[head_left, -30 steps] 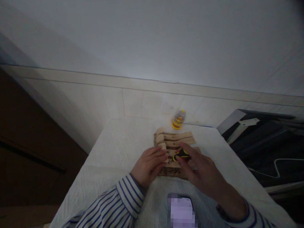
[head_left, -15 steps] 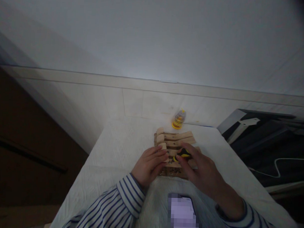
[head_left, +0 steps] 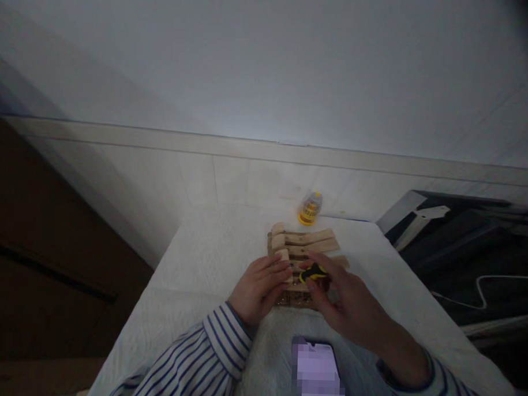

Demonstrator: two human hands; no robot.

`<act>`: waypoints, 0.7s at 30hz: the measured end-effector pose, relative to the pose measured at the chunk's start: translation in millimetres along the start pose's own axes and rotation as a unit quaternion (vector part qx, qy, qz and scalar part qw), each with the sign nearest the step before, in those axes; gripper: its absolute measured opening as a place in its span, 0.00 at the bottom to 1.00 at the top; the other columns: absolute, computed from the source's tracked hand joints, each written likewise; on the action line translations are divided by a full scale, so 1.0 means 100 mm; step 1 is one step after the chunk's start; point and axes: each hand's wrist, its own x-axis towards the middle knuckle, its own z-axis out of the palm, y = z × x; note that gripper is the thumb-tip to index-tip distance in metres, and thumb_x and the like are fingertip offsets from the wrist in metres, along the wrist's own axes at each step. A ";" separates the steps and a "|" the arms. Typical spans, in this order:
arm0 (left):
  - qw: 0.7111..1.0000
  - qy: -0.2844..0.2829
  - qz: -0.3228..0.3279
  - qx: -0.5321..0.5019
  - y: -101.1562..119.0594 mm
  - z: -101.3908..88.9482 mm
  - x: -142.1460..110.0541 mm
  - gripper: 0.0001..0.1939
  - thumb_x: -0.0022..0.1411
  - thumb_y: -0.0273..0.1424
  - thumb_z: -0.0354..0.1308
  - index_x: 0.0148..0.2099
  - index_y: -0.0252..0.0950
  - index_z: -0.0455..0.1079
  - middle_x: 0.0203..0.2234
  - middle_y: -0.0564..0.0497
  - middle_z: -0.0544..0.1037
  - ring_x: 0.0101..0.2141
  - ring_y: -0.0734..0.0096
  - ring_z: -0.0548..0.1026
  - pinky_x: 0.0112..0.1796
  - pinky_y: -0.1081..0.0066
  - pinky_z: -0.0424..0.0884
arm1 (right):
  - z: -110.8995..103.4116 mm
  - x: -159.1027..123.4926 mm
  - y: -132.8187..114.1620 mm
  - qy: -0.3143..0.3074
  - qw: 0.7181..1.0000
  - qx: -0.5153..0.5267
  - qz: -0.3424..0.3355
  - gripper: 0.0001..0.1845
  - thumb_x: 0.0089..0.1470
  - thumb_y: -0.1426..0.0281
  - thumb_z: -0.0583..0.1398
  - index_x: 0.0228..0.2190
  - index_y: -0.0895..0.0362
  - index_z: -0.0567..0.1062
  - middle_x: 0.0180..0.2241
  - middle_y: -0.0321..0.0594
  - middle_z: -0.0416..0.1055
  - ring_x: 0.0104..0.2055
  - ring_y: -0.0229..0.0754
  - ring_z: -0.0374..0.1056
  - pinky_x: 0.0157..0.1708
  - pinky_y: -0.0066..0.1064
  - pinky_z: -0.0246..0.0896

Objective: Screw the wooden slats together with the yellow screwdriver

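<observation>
White, textured cloth [head_left: 201, 259] underlies slatted wood [head_left: 308, 240] beneath both hands [head_left: 302, 289].

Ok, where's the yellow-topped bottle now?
In the head view, the bottle stands near the table's far edge, just beyond the wooden pieces.

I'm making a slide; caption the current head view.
Left hand on wooden pieces, right hand gripping a black-and-yellow tool, bottle beyond.

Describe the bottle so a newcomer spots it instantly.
Go to the far edge of the white-covered table, by the wall. Just beyond the wooden pieces stands the bottle: yellow base, greyish upper body, yellow tip, unlike the black-and-yellow tool in the right hand.
</observation>
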 end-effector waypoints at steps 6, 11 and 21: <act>1.000 -0.004 -0.006 -0.001 0.01 -0.01 0.01 0.15 0.62 0.26 0.52 0.51 0.35 0.65 0.46 0.44 0.74 0.54 0.62 0.64 0.51 0.57 0.65 | -0.02 0.02 0.02 -0.006 1.000 -0.016 0.000 0.23 0.57 0.72 0.51 0.54 0.56 0.55 0.42 0.48 0.72 0.36 0.42 0.72 0.34 0.34 0.69; 1.000 0.001 -0.003 -0.003 0.01 -0.01 0.01 0.14 0.61 0.25 0.52 0.50 0.35 0.66 0.46 0.44 0.74 0.54 0.62 0.65 0.50 0.57 0.66 | -0.02 0.05 0.02 -0.009 1.000 -0.019 0.006 0.22 0.57 0.71 0.51 0.54 0.55 0.56 0.43 0.46 0.72 0.40 0.43 0.71 0.37 0.35 0.69; 1.000 0.000 -0.001 0.001 0.00 -0.01 0.01 0.14 0.61 0.25 0.53 0.50 0.34 0.66 0.46 0.44 0.74 0.54 0.62 0.65 0.50 0.57 0.66 | -0.03 0.05 0.01 0.009 1.000 -0.029 0.000 0.21 0.57 0.71 0.52 0.53 0.55 0.56 0.43 0.47 0.72 0.40 0.43 0.71 0.37 0.35 0.69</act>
